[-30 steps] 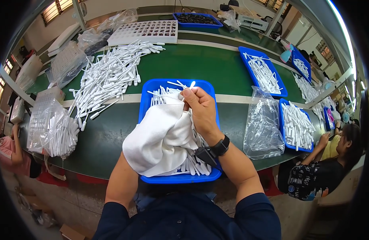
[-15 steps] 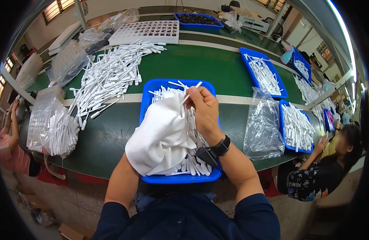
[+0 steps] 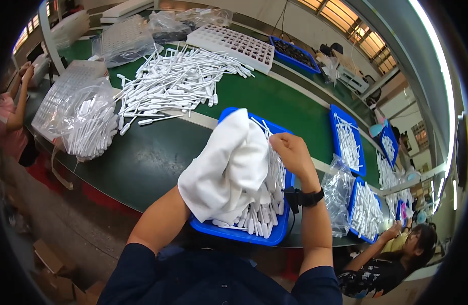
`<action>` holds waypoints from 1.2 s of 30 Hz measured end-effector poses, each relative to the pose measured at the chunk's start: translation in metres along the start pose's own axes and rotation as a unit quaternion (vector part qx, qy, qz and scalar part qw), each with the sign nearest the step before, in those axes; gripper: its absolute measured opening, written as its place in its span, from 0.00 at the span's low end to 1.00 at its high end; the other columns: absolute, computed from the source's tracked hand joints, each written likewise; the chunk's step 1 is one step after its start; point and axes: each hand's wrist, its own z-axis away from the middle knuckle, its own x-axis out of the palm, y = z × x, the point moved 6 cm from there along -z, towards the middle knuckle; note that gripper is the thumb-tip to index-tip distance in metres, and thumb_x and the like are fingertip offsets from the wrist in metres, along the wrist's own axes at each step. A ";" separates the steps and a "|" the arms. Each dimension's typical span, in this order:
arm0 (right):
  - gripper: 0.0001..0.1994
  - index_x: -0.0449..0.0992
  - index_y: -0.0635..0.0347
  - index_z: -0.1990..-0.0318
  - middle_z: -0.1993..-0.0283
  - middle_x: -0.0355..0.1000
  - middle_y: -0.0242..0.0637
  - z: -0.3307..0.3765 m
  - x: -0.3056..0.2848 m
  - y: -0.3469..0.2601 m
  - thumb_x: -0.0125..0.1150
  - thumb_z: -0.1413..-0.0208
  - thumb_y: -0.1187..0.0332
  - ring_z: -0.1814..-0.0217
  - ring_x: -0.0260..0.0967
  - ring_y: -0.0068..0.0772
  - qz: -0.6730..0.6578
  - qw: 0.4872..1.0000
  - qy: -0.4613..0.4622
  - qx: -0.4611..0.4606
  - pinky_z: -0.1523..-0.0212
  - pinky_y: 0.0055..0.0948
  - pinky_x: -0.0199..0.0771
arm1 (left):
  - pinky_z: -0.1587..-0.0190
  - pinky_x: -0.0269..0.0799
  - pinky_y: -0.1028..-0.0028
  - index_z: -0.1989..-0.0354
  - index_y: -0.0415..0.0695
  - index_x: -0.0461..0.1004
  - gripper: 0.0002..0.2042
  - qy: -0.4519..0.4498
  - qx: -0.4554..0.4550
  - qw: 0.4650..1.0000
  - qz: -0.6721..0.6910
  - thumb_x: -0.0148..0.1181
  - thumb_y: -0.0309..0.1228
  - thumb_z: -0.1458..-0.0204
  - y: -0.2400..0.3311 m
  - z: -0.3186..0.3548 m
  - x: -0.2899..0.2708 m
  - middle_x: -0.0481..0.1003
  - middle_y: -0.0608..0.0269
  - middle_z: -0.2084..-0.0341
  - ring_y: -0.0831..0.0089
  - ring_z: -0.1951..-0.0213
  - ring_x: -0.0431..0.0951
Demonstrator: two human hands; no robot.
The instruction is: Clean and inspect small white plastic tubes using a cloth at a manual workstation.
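A white cloth is draped over my left hand, whose fingers are completely hidden; only the bare forearm shows below. The cloth lies above a blue tray filled with white plastic droppers, which have bulb ends and thin stems. At the tray's upper right side is my right hand, its fingers closed in a pinch beside the cloth's edge. A thin white stem lies close to these fingertips, but whether it is between them I cannot make out. A black band with a small device circles my right wrist.
A loose dropper heap covers the green bench at the far left, beside a bagged bundle. Behind is a white foam rack. Two blue dropper trays and a clear plastic bag are on the right. People sit at both sides.
My view has turned, shifting the bench in the picture. My right hand has lowered from a raised pinch on a thin white stem, and the cloth now stands higher over the tray.
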 end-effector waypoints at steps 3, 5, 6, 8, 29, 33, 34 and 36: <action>0.12 0.79 0.66 0.58 0.65 0.79 0.50 -0.037 0.027 -0.033 0.59 0.39 0.65 0.64 0.79 0.44 0.216 0.968 -0.057 -0.118 0.60 0.37 0.77 | 0.59 0.74 0.71 0.54 0.42 0.70 0.08 0.047 0.056 0.997 -0.033 0.50 0.32 0.35 -0.003 -0.011 -0.020 0.70 0.66 0.70 0.72 0.67 0.72; 0.13 0.80 0.65 0.58 0.63 0.80 0.50 -0.076 0.059 -0.056 0.60 0.42 0.64 0.61 0.78 0.51 0.228 0.940 -0.119 -0.226 0.58 0.40 0.77 | 0.57 0.76 0.68 0.54 0.43 0.70 0.08 0.078 0.088 0.992 -0.056 0.51 0.32 0.36 -0.006 -0.018 -0.028 0.71 0.64 0.70 0.69 0.67 0.74; 0.13 0.81 0.64 0.59 0.62 0.80 0.49 -0.096 0.079 -0.067 0.59 0.42 0.64 0.61 0.78 0.53 0.215 0.928 -0.156 -0.260 0.58 0.40 0.77 | 0.57 0.77 0.67 0.54 0.43 0.70 0.08 0.093 0.105 0.988 -0.070 0.51 0.32 0.37 -0.005 -0.020 -0.030 0.71 0.63 0.70 0.68 0.67 0.74; 0.13 0.82 0.63 0.62 0.62 0.80 0.48 -0.141 0.122 -0.067 0.59 0.44 0.63 0.61 0.78 0.51 0.247 0.910 -0.191 -0.271 0.57 0.41 0.77 | 0.56 0.79 0.65 0.53 0.43 0.70 0.08 0.107 0.128 0.982 -0.085 0.52 0.32 0.37 0.007 -0.018 -0.019 0.71 0.62 0.71 0.66 0.67 0.75; 0.10 0.77 0.67 0.60 0.72 0.77 0.37 -0.096 0.060 -0.053 0.58 0.38 0.68 0.70 0.73 0.25 -0.069 0.995 -0.037 -0.057 0.67 0.25 0.73 | 0.61 0.71 0.67 0.52 0.42 0.69 0.10 0.047 0.133 0.975 -0.172 0.49 0.32 0.39 0.041 0.006 0.011 0.71 0.64 0.65 0.68 0.66 0.74; 0.08 0.76 0.64 0.58 0.70 0.75 0.33 -0.008 0.058 -0.033 0.55 0.32 0.68 0.68 0.72 0.22 -0.317 0.944 -0.087 -0.003 0.64 0.22 0.72 | 0.65 0.69 0.72 0.54 0.44 0.69 0.14 0.043 0.071 0.997 -0.003 0.46 0.42 0.33 0.026 0.003 -0.005 0.71 0.68 0.66 0.73 0.69 0.72; 0.08 0.76 0.63 0.58 0.69 0.75 0.32 0.009 0.067 -0.029 0.56 0.32 0.67 0.67 0.72 0.22 -0.333 0.935 -0.119 0.035 0.62 0.22 0.73 | 0.67 0.69 0.74 0.54 0.45 0.69 0.15 0.044 0.051 0.997 0.039 0.45 0.45 0.32 0.022 0.001 -0.008 0.70 0.69 0.66 0.74 0.70 0.72; 0.09 0.76 0.63 0.59 0.68 0.75 0.32 0.027 0.082 -0.024 0.56 0.31 0.66 0.66 0.72 0.22 -0.357 0.919 -0.147 0.074 0.61 0.23 0.73 | 0.68 0.68 0.75 0.55 0.46 0.69 0.17 0.050 0.023 0.996 0.075 0.44 0.47 0.31 0.010 -0.001 -0.014 0.70 0.70 0.67 0.75 0.70 0.71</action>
